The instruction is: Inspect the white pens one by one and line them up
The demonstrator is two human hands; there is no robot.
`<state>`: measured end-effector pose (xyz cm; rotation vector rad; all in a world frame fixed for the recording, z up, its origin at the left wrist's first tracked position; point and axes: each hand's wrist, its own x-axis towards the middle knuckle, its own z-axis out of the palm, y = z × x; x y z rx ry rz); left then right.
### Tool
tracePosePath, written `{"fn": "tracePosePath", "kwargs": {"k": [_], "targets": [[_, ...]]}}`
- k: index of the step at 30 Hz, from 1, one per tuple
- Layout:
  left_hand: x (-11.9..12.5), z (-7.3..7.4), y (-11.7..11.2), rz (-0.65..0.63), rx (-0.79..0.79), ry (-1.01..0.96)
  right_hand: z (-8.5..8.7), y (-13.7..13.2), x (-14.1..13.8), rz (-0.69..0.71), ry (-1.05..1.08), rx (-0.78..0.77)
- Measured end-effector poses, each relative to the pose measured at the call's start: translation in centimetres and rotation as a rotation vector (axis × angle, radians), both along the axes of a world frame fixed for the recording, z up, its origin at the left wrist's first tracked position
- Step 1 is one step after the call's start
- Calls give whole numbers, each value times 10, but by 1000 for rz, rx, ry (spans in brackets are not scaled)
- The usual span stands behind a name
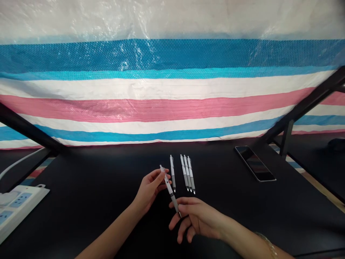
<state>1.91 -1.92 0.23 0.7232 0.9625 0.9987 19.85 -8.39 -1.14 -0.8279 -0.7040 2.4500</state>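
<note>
Both of my hands hold one white pen with a grey grip (pixel 169 189) above the black table (pixel 88 194). My left hand (pixel 149 189) pinches its upper white end with thumb and fingers. My right hand (pixel 195 219) grips the grey tip end between thumb and forefinger, the other fingers hanging loose. Just beyond, a single matching pen (pixel 172 172) lies on the table. To its right lie three more pens (pixel 187 173) side by side.
A dark smartphone (pixel 254 162) lies face up at the right. A white power strip (pixel 16 207) with a cable sits at the left edge. A striped blue, pink and white tarp (pixel 172 93) hangs behind the table. Black frame bars (pixel 304 108) slant at both sides.
</note>
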Motion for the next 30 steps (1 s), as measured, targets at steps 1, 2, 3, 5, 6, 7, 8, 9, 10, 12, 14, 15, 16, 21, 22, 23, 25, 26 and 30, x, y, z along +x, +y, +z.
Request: {"fn": "tracePosePath", "kwargs": {"k": [1, 2, 3, 5, 6, 7, 8, 9, 10, 12, 14, 15, 16, 21, 22, 23, 25, 26, 30], "targets": [[0, 0, 0, 0, -2, 1, 0, 0, 0, 12, -2, -2], [1, 0, 0, 2, -4, 1, 0, 0, 0, 25, -10, 0], [1, 1, 0, 5, -6, 0, -1, -1, 0, 38, -21, 8], [2, 1, 0, 18, -9, -7, -3, -1, -1, 60, -42, 26], [2, 2, 0, 28, -11, -11, -5, -2, -1, 65, -47, 32], [2, 2, 0, 37, -15, -16, -5, -2, -1, 69, -49, 37], [1, 2, 1, 48, -19, -17, -5, -2, -2, 73, -50, 39], [0, 2, 2, 59, -21, -16, -5, -2, -2, 77, -52, 37], [-1, 2, 3, 73, -20, -12, -4, -2, -3, 81, -57, 32], [-4, 1, 7, 111, -9, -2, -1, -2, -3, 93, -67, 20], [-9, 0, 11, 162, 8, -4, 2, -2, -3, 105, -77, 18], [-11, 0, 13, 190, 14, -10, 2, -3, -3, 111, -79, 23], [-13, 0, 15, 216, 17, -18, 2, -3, -3, 116, -77, 29], [-19, -1, 21, 289, -12, -46, -5, -3, -2, 101, -67, 38], [-19, -1, 21, 292, -17, -48, -6, -3, -2, 98, -66, 39], [-19, -1, 21, 291, -20, -50, -7, -3, -2, 97, -65, 41], [-18, -2, 20, 281, -17, -56, -6, -3, -2, 95, -67, 47], [-18, -2, 20, 274, -15, -58, -5, -3, -2, 93, -71, 49], [-17, -4, 18, 236, -9, -54, -1, -3, -2, 85, -82, 53]]}}
